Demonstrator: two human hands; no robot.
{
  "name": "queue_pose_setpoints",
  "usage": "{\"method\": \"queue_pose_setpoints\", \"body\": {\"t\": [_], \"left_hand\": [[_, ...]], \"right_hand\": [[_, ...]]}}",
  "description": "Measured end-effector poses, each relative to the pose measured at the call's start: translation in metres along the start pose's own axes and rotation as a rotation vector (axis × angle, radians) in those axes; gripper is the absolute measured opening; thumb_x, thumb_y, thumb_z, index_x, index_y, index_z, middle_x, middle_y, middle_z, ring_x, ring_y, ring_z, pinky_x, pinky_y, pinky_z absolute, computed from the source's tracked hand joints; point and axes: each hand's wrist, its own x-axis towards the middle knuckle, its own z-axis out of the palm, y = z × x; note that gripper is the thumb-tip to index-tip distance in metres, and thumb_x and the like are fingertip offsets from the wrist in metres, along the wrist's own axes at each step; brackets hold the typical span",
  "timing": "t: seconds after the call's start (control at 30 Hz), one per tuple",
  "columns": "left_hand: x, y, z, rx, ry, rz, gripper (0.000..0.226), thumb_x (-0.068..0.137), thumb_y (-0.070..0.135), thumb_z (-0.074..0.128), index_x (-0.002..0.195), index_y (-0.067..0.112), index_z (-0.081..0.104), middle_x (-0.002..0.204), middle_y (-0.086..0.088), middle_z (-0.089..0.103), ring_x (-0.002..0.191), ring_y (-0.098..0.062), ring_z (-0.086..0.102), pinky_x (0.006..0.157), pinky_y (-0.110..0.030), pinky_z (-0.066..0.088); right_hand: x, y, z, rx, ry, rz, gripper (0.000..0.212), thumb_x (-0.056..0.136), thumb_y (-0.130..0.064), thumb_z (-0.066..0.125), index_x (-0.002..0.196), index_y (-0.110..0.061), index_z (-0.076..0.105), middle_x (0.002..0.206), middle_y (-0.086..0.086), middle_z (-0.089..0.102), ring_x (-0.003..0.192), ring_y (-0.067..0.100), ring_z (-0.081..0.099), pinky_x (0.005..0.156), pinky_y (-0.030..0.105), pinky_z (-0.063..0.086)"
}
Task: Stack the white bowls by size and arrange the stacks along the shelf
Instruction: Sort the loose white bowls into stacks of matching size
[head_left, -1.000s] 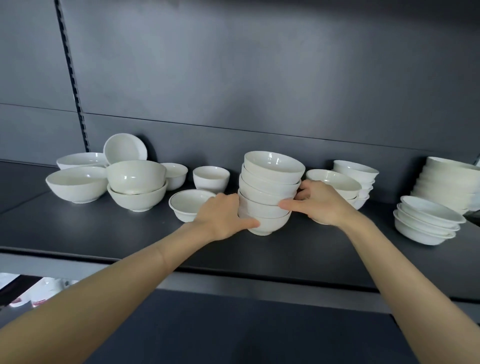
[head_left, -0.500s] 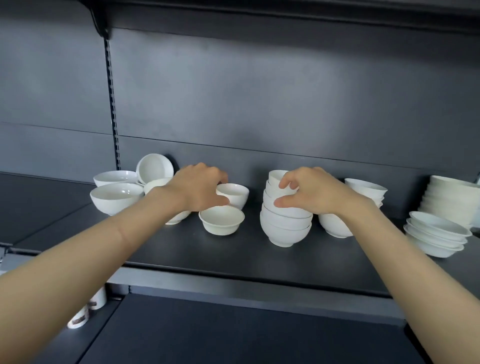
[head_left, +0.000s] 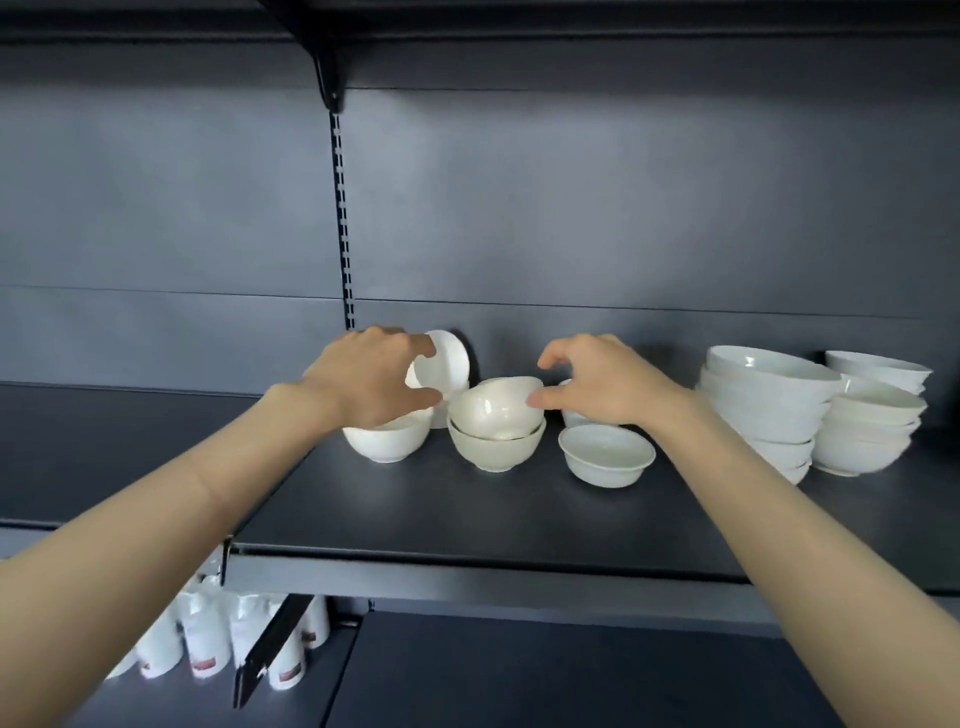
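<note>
Dark grey shelving fills the view, with a flat back panel (head_left: 623, 208) and a slotted upright (head_left: 343, 234) behind the shelf (head_left: 467, 514).

Both forearms reach up and forward over the shelf's front edge (head_left: 493, 571). The left hand (head_left: 371, 382) hovers palm down above a single bowl (head_left: 387, 444). Its thumb and forefinger are spread on either side of a bowl standing on its rim (head_left: 447, 364) against the panel; whether they touch it I cannot tell. The right hand (head_left: 610, 382) arches with fingers curled and apart, its thumb tip at the rim of a tilted bowl (head_left: 493, 410) nested in another bowl (head_left: 493, 452).

A low bowl (head_left: 605, 457) sits just below the right wrist. A tall stack (head_left: 769, 410) and a second stack (head_left: 872, 431) stand close together to the right. Bare shelf lies between the bowls and the front edge.
</note>
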Motion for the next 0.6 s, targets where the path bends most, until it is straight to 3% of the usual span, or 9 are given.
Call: {"method": "queue_pose_setpoints", "body": {"t": [0.1,0.23,0.4,0.6], "left_hand": [[0.000,-0.030,0.006,-0.026,0.024,0.025,0.050,0.089,0.046,0.057,0.134,0.026,0.048,0.126,-0.004,0.056,0.118,-0.027,0.049,0.090,-0.034,0.039],[0.004,-0.064,0.017,-0.062,0.018,0.044,0.046,0.088,0.045,0.058,0.129,0.024,0.052,0.123,-0.003,0.057,0.115,-0.027,0.049,0.087,-0.035,0.039],[0.018,-0.099,0.030,-0.117,0.009,0.058,0.035,0.087,0.043,0.060,0.118,0.027,0.056,0.115,-0.003,0.059,0.107,-0.026,0.052,0.082,-0.034,0.042],[0.050,-0.119,0.042,-0.134,-0.002,0.050,0.051,0.088,0.044,0.059,0.133,0.021,0.049,0.130,-0.006,0.055,0.119,-0.028,0.049,0.094,-0.038,0.043]], "right_hand": [[0.010,-0.021,0.018,0.015,0.013,0.046,0.046,0.082,-0.040,0.068,0.121,-0.019,0.058,0.115,0.003,0.061,0.092,0.023,0.055,0.092,0.040,0.048],[0.020,-0.040,0.033,-0.002,0.029,0.114,0.040,0.083,-0.038,0.067,0.117,-0.018,0.060,0.085,-0.005,0.055,0.096,0.025,0.056,0.088,0.039,0.048],[0.041,-0.050,0.041,-0.026,0.017,0.153,0.047,0.083,-0.043,0.067,0.123,-0.019,0.058,0.123,0.003,0.059,0.116,0.026,0.052,0.097,0.042,0.045],[0.073,-0.054,0.052,-0.041,-0.011,0.160,0.050,0.084,-0.043,0.066,0.126,-0.020,0.056,0.130,0.006,0.056,0.119,0.028,0.051,0.099,0.045,0.043]]}}
